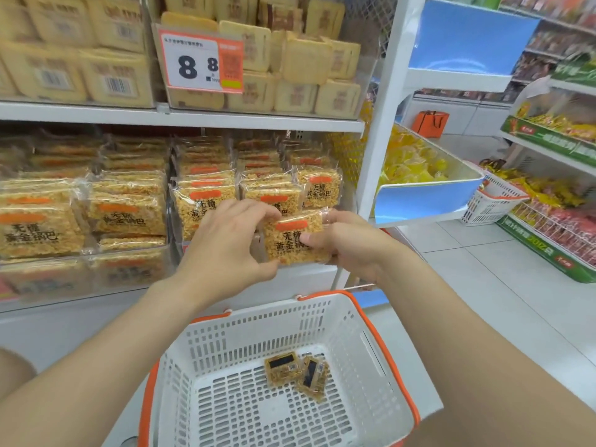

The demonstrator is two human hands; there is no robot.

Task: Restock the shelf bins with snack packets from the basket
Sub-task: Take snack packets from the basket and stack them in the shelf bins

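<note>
Both hands at shelf front, left hand point(225, 246) and right hand point(348, 246) pinching one snack packet point(295, 238) by its edges before the clear bin point(206, 201), two packets point(296, 374) in white basket point(245, 321) below

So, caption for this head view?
Left hand and right hand hold a rice-crisp packet before the shelf bin; two packets in basket.

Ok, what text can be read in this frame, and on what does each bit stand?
"8 8": price tag on the upper bin; its small print is blurred.
"无糖 黄金锅": held packet; the last character is hidden by the right hand.
"无糖 黄金锅巴": shelf packets.
"2012": green banner; the rest is blurred.
Basket packets: labels too small to read.
</note>
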